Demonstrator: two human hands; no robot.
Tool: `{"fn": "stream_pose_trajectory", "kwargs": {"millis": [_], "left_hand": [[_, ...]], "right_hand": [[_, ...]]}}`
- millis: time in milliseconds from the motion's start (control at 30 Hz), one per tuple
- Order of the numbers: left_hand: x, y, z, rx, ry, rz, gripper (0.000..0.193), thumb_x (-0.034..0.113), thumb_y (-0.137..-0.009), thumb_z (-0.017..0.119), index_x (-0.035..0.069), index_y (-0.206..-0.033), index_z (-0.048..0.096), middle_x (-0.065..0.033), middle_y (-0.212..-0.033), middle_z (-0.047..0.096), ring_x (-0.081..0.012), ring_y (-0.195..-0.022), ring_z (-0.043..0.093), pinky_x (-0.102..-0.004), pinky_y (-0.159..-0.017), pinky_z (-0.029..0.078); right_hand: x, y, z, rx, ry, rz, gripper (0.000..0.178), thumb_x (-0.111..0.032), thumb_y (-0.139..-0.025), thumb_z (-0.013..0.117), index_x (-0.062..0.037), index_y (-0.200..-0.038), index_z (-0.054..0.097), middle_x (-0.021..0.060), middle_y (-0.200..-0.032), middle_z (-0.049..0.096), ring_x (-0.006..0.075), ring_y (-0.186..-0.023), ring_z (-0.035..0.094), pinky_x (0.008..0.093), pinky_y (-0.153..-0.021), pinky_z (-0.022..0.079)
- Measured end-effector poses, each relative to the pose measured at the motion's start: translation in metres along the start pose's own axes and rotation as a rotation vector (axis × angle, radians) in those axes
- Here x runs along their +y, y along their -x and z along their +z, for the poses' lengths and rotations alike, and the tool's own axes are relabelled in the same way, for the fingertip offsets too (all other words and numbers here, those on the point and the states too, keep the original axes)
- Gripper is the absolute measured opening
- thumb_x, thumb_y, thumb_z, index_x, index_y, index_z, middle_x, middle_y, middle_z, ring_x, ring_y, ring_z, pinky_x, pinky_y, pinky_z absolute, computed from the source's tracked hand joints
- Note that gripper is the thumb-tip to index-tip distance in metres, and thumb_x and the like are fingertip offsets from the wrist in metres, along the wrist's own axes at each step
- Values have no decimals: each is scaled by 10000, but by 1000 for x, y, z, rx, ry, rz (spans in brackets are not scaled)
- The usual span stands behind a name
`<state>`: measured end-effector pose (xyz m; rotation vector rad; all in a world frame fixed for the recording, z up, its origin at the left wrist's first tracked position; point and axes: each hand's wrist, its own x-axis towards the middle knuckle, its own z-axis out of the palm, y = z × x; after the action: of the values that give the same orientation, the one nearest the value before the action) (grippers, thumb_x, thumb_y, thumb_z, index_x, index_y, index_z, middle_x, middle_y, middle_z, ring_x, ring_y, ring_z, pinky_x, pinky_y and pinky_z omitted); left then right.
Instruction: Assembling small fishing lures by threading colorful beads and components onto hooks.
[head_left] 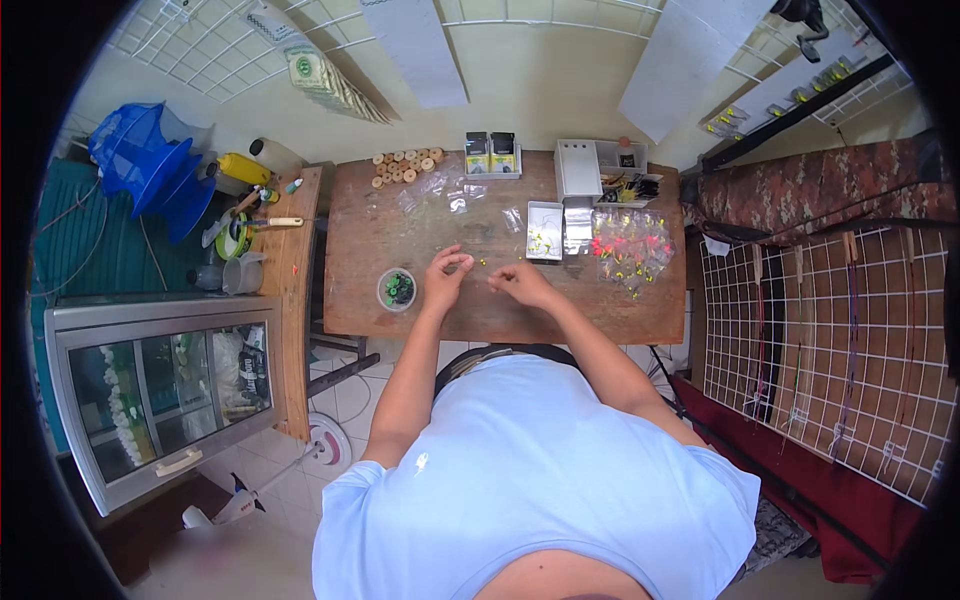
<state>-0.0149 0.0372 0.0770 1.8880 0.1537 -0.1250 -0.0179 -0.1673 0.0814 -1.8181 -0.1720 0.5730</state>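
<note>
- Wooden worktop, brown and worn.
- Row of cork discs at its far left edge.
- Two small dark boxes side by side at the far edge.
- White organiser to their right.
- Clear bags of pink and yellow bits near the right side.
- Blue net at far left.
- Glass cabinet below it.
- White wire grid on the right.
- Yellow bottle on the side shelf.
</note>
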Motion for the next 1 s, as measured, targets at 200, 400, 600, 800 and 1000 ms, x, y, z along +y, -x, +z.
{"fn": "stream_pose_trajectory", "kwargs": {"millis": [200,400,600,800,1000], "left_hand": [[-1,4,-7,142,-80,-30,210,191,-776,744,30,-908,711,-118,-1004,664,-197,-924,617,-310,-820,462],[-20,19,-5,178,-19,-105,206,145,-782,735,-22,-896,695,-100,-833,684,-138,-716,625,-260,-678,484],[-31,24,-6,168,41,-155,211,144,-784,741,-19,-908,692,-77,-812,691,-115,-725,625,-246,-675,484],[-32,23,-10,172,87,-173,214,153,-788,740,-11,-916,692,-70,-789,686,-113,-705,624,-244,-656,484],[-30,21,-6,84,87,-185,217,176,-799,733,2,-922,694,-49,-779,679,-94,-696,608,-233,-650,478]], "right_hand": [[23,1,6,-129,537,177,193,-202,-801,638,-73,-928,704,179,-880,667,325,-852,646,408,-759,507],[22,-35,28,274,548,61,195,-213,-782,669,-56,-897,684,157,-911,667,323,-828,644,407,-731,507],[25,-56,38,292,595,56,220,-248,-777,686,-49,-871,676,127,-876,659,303,-794,643,397,-696,504],[36,-56,37,323,567,9,216,-255,-771,691,-53,-844,674,114,-859,657,287,-773,644,388,-671,503],[25,-39,25,328,472,90,173,-199,-765,684,-46,-846,682,113,-784,665,242,-682,646,342,-635,507]]}}
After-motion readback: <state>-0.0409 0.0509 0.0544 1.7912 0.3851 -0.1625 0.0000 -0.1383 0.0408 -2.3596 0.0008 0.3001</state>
